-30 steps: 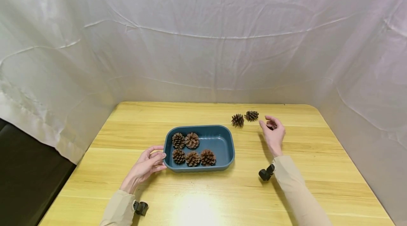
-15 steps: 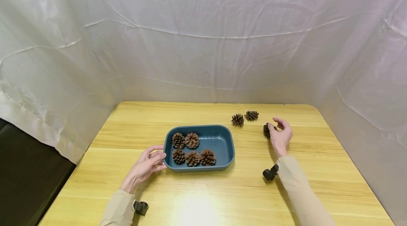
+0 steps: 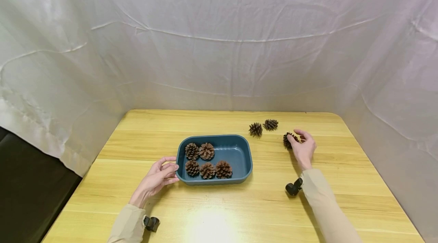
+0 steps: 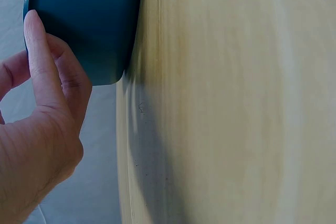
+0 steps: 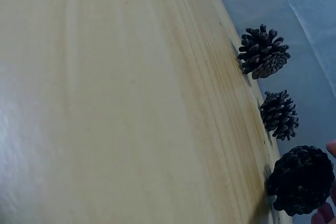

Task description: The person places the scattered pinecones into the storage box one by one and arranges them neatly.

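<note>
In the head view, my left hand (image 3: 157, 176) holds the left end of a dark blue rectangular tray (image 3: 242, 176). The left wrist view shows the thumb reaching up to the rim of the tray (image 4: 100, 35), with bent fingers against its outer wall. On the right, my right hand (image 3: 304, 150) grips a dark pine cone (image 3: 289, 141) on the table, thumb over its near side. The right wrist view catches that pine cone (image 5: 299, 181) large at lower right, with only fingertips (image 5: 324, 213) visible beside it.
Several brown pine cones, one of them a larger pine cone (image 3: 224, 169), sit in the tray's left and front part. Two more, a spiky pine cone (image 3: 255, 129) and a pine cone (image 3: 271, 124), lie behind the tray. White cloth (image 3: 232, 64) hangs around the wooden table (image 3: 219, 212).
My right hand has shifted right and slightly nearer, uncovering the pine cone it mostly hid. Its thumb is now on that cone. The left hand and tray stay in place.
</note>
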The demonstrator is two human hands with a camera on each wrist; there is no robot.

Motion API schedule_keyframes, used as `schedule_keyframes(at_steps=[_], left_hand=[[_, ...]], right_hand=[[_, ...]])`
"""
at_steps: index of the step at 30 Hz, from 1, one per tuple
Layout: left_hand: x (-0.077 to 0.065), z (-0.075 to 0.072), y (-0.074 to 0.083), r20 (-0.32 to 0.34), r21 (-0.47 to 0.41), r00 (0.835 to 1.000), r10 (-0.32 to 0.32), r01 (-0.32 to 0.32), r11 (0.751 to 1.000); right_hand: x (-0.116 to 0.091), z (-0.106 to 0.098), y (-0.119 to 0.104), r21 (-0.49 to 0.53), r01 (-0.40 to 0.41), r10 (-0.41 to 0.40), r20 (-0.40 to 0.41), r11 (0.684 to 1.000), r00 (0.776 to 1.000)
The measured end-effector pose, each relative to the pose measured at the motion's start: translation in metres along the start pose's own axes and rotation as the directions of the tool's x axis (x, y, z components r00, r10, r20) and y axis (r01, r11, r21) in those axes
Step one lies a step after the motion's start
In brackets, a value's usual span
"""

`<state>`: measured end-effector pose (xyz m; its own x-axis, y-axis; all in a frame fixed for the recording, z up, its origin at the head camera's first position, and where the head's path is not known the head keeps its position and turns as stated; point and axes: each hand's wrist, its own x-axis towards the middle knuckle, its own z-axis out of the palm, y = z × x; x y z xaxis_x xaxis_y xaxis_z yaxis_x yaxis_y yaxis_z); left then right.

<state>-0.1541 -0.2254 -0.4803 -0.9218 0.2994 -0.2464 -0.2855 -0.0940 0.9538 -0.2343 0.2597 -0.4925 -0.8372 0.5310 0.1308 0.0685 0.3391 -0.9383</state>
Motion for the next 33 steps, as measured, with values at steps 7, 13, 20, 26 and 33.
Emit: schedule_keyframes(at_steps=[7, 13, 20, 26, 33], left_hand=[[0.0002, -0.0001, -0.0003, -0.003, 0.0, 1.0, -0.001, 0.001, 1.0], [0.0003, 0.0002, -0.0001, -0.002, -0.002, 1.0, -0.002, 0.002, 1.0], [0.0002, 0.0003, -0.0001, -0.002, -0.002, 1.0, -0.001, 0.001, 1.0], [0.0002, 0.0002, -0.0002, -0.002, -0.003, 1.0, 0.002, -0.002, 1.0], [-0.0002, 0.0003, 0.0004, -0.002, -0.006, 1.0, -0.001, 0.001, 1.0]], right_hand=[[-0.0003, -0.0025, 0.0016, -0.063, -0.022, 0.026, 0.059, 0.998, 0.998], [0.0011, -0.0031, 0.0029, -0.106, -0.036, 0.046, 0.093, 0.994, 0.995], [0.003, -0.0026, 0.0042, -0.11, -0.053, 0.068, 0.131, 0.993, 0.989], [0.004, -0.0035, 0.0018, -0.124, -0.051, 0.073, 0.185, 0.991, 0.98], [0.0056, -0.0044, 0.0002, -0.119, -0.053, 0.079, 0.222, 0.992, 0.972]])
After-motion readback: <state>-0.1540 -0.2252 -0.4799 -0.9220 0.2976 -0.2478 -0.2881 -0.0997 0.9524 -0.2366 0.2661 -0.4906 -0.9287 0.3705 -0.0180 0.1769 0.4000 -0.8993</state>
